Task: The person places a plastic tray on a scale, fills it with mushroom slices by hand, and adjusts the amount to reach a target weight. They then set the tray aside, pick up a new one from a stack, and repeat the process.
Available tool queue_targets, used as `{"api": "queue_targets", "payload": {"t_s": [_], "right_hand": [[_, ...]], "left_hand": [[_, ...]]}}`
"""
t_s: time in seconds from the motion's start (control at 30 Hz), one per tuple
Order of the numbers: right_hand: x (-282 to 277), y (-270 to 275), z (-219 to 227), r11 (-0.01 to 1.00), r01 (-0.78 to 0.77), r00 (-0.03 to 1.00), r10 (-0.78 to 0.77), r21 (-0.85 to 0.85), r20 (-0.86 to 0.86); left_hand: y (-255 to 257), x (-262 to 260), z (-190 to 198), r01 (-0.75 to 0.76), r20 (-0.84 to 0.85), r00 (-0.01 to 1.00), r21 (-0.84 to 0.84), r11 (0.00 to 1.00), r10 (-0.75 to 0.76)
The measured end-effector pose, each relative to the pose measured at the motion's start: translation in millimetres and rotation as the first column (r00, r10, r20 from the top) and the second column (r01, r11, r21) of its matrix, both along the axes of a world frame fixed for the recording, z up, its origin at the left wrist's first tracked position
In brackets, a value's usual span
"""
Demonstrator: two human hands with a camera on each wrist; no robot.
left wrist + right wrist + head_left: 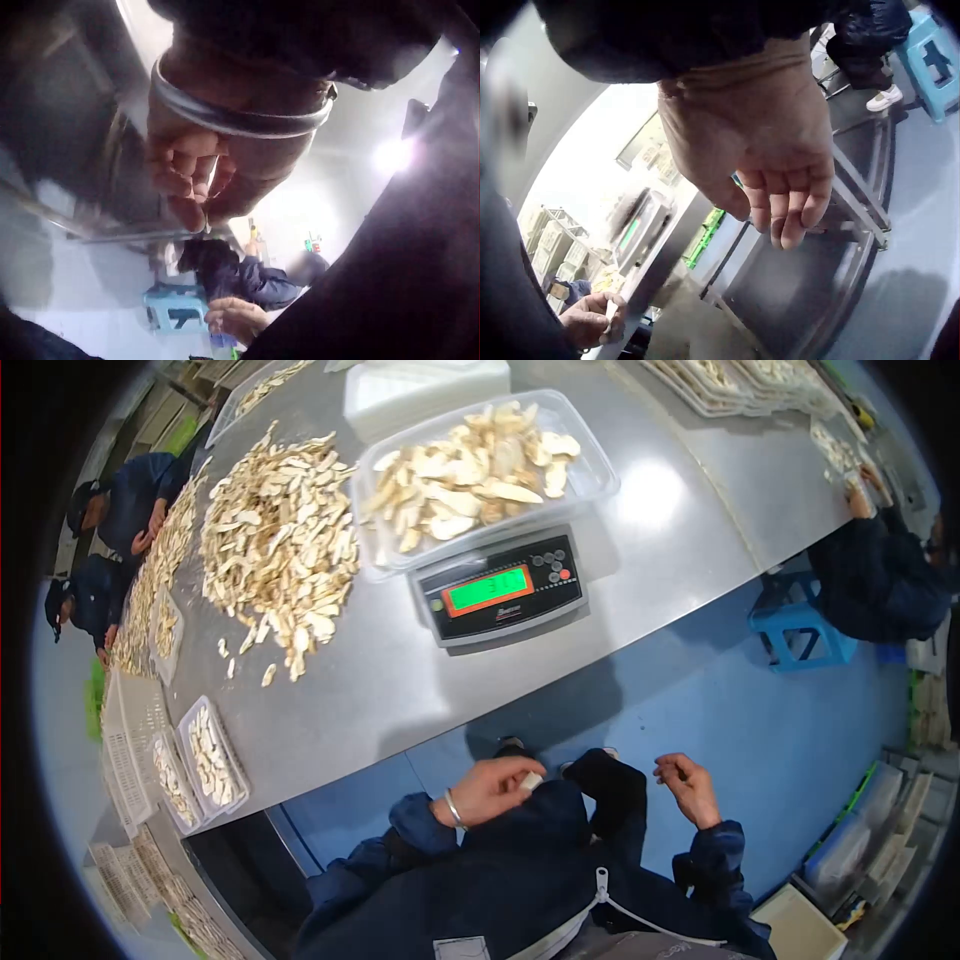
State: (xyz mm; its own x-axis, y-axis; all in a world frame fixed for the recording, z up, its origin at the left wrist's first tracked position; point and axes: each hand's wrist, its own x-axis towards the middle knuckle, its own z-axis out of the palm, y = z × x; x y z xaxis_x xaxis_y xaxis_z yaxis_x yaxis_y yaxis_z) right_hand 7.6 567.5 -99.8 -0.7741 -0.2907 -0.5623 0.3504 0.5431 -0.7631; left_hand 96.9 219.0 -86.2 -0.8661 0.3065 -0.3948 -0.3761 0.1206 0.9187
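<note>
My left hand [488,790], with a metal bangle at the wrist, pinches a small whitish slice [531,781] between thumb and fingers above my lap. In the right wrist view that slice [611,309] shows as a pale sliver at the fingertips. Off to the right, my right hand [690,790] hangs in the air over the blue floor, fingers loosely bent and holding nothing. On the steel table stands a digital scale [505,592] with a lit green display. A clear plastic tub [590,485] of pale, irregular slices [470,470] rests on it.
Left of the scale lies a large heap of slices [280,530]. Small filled trays [215,760] sit at the table's left corner, stacked white lids or tubs [425,390] behind the scale. People work at both sides; a blue stool [800,630] stands right.
</note>
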Motion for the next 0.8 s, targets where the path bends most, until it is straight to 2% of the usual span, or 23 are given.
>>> {"api": "queue_targets", "payload": {"t_s": [0.03,0.07,0.13,0.17,0.2,0.27,0.33,0.37,0.4,0.47,0.53,0.57,0.63,0.73,0.77,0.8], "right_hand": [[3.0,-12.3,12.7,0.999,-0.029,0.999,0.029,0.015,-0.015],[6.3,-15.1,12.5,0.998,-0.054,0.998,0.054,-0.013,-0.025],[-0.9,-43.9,49.1,0.994,-0.07,0.998,0.069,-0.087,-0.006],[-6.1,-57.2,61.6,0.99,-0.099,0.995,0.096,-0.098,-0.026],[-7.2,-66.9,74.8,0.986,-0.131,0.991,0.129,-0.105,-0.03],[-18.6,-91.0,91.2,0.976,-0.192,0.98,0.186,-0.104,-0.071],[-25.8,-108.8,108.8,0.968,-0.242,0.966,0.234,-0.063,-0.11],[-33.1,-119.1,115.9,0.975,-0.222,0.969,0.217,-0.03,-0.12],[-45.3,-126.3,121.3,0.971,-0.241,0.95,0.236,-0.001,-0.206],[-74.2,-145.8,127.4,0.963,-0.266,0.897,0.266,0.05,-0.352],[-108.2,-180.0,152.6,0.966,-0.257,0.793,0.204,-0.012,-0.574],[-123.6,-193.8,163.3,0.965,-0.262,0.748,0.198,-0.008,-0.634],[-156.6,-221.2,179.3,0.955,-0.298,0.643,0.208,0.01,-0.738],[-195.0,-259.5,186.9,0.946,-0.313,0.486,0.241,0.09,-0.84],[-205.9,-269.5,186.2,0.945,-0.304,0.434,0.253,0.124,-0.865],[-217.8,-279.0,183.5,0.944,-0.292,0.419,0.272,0.155,-0.866]], "left_hand": [[-14.6,1.8,20.9,-0.072,-0.073,0.995,-0.066,0.995,0.067],[-29.3,-1.0,47.0,-0.158,-0.003,0.987,-0.016,0.987,0.158],[-59.5,4.9,68.4,-0.333,-0.025,0.942,0.022,0.943,0.333],[-70.6,4.1,77.9,-0.429,-0.026,0.903,0.025,0.903,0.429],[-81.3,2.3,91.3,-0.534,0.027,0.845,0.098,0.84,0.534],[-107.4,2.4,101.6,-0.656,0.087,0.754,0.127,0.744,0.651],[-127.5,8.7,94.5,-0.775,0.096,0.627,0.168,0.609,0.773],[-138.3,6.4,88.8,-0.825,0.096,0.553,0.197,0.529,0.827],[-150.6,3.5,85.6,-0.846,0.04,0.519,0.169,0.506,0.854],[-181.6,-0.9,83.9,-0.884,-0.07,0.452,0.095,0.457,0.889],[-222.6,-12.6,89.1,-0.918,-0.252,0.383,-0.002,0.396,0.889],[-238.9,-23.6,90.8,-0.945,-0.483,0.32,-0.097,0.314,0.815],[-258.8,-48.5,100.6,-0.975,-0.845,0.218,-0.206,0.079,0.488],[-219.1,-78.8,149.3,-0.876,-0.751,0.483,-0.403,0.266,0.451],[-205.6,-90.3,153.0,-0.826,-0.712,0.555,-0.412,0.384,0.431],[-193.4,-103.9,159.0,-0.763,-0.72,0.61,-0.423,0.489,0.33]]}}
